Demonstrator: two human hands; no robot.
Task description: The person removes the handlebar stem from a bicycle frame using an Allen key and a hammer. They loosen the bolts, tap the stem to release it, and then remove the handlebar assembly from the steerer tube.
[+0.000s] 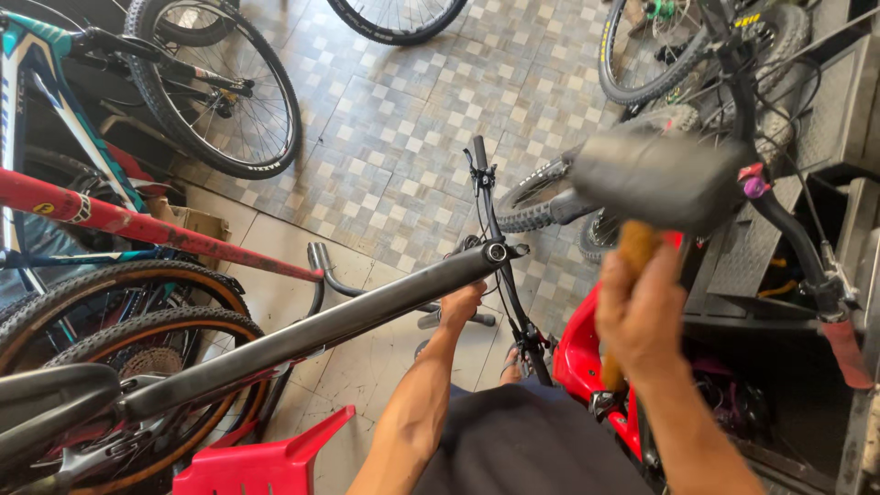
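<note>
My right hand (642, 312) is raised and shut on the wooden handle of a black rubber mallet (655, 179), whose blurred head hangs at upper right. My left hand (461, 304) reaches down under a black bicycle frame tube (312, 335) and grips the frame just below the head of the tube. Black handlebars (500, 247) run away from me beside that hand. The mallet head is above and to the right of the tube's front end (497, 252).
Several bicycles stand at left, with tan-walled tyres (119, 321) and a red frame tube (137, 225). A red plastic stool (266, 458) sits below. A red bike part (582, 357) and metal steps (807, 183) are at right. The floor is tiled (403, 110).
</note>
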